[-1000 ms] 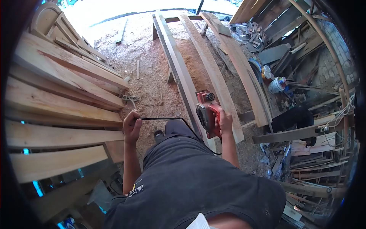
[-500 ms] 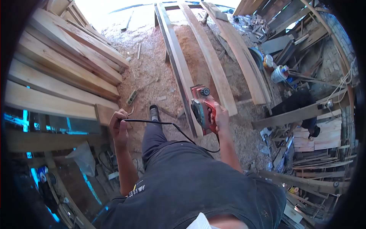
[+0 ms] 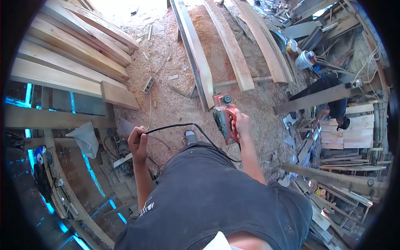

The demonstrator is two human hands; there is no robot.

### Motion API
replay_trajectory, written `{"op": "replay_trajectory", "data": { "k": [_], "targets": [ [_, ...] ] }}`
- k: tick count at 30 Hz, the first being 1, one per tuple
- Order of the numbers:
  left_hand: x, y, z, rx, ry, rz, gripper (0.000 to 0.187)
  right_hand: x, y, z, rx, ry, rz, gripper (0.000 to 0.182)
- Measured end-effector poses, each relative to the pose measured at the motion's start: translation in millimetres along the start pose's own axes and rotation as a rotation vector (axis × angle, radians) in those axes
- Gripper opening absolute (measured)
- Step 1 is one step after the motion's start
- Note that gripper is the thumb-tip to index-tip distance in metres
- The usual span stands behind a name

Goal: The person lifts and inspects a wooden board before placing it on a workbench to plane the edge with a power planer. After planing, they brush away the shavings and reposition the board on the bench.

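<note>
My right hand [image 3: 243, 126] grips the rear handle of a red electric hand planer [image 3: 227, 132]. The planer is just past the near end of the leftmost long board [image 3: 196, 54], its front knob pointing away from me. A black power cord [image 3: 180, 125] loops from the planer across my front. My left hand [image 3: 138, 141] pinches this cord, holding it up off to the left. Two more long boards, a middle one [image 3: 230, 46] and a right one [image 3: 268, 46], lie side by side to the right of the first, raised on a crosspiece [image 3: 262, 80].
Thick planks [image 3: 62, 77] are stacked at the left. A socket strip [image 3: 148, 84] lies on the shavings-covered floor [image 3: 166, 104], trailing a pale cord. At the right, a bucket [image 3: 305, 59] stands among scrap wood, and another person [image 3: 337, 106] bends beyond a beam [image 3: 312, 100].
I have shifted back from the boards, which now sit higher in view. The planer has come off the leftmost board's near end. Both hands keep their grips.
</note>
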State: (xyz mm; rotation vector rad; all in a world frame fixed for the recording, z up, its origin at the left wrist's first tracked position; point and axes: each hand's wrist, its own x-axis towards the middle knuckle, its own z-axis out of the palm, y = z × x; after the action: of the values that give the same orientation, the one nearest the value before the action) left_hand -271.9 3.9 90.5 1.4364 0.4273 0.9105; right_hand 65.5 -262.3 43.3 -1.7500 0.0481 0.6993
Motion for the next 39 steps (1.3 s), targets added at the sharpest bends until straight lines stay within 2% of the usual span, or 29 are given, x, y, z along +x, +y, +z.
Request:
{"op": "replay_trajectory", "data": {
  "k": [2, 5, 8, 11, 16, 18, 22, 26, 33, 37, 39],
  "targets": [
    [-26, 3, -5, -0.016, 0.015, -0.096, 0.022, -18, 12, -9, -0.023, 0.014, 0.018, 0.046],
    [-67, 18, -11, 0.065, 0.011, -0.128, 0.02, -30, 36, -19, -0.044, 0.005, 0.043, 0.047],
    [-100, 6, -20, 0.098, 0.056, -0.129, 0.019, -43, 53, -23, 0.018, 0.007, 0.142, 0.048],
    [-121, -8, -22, 0.079, 0.074, -0.177, 0.019, -44, 72, -23, -0.082, -0.032, 0.165, 0.048],
    [-113, -14, -18, 0.087, 0.011, -0.237, 0.021, -17, 102, -22, -0.067, -0.046, 0.191, 0.047],
    [-108, -20, -16, 0.129, 0.045, -0.355, 0.022, -4, 107, -21, -0.033, -0.056, 0.2, 0.047],
    [-85, -29, -6, 0.167, 0.036, -0.308, 0.022, 22, 112, -11, -0.11, -0.048, 0.194, 0.047],
    [-69, -33, 2, 0.225, -0.01, -0.423, 0.022, 36, 124, -9, -0.071, -0.026, 0.187, 0.05],
    [-40, -45, 10, 0.222, -0.013, -0.433, 0.022, 55, 119, -3, -0.081, -0.039, 0.132, 0.05],
    [-27, -47, 15, 0.288, -0.033, -0.412, 0.024, 67, 117, -1, -0.135, -0.023, 0.193, 0.049],
    [-23, -50, 14, 0.306, -0.023, -0.4, 0.025, 64, 122, -2, -0.146, -0.044, 0.125, 0.047]
  ]
}}
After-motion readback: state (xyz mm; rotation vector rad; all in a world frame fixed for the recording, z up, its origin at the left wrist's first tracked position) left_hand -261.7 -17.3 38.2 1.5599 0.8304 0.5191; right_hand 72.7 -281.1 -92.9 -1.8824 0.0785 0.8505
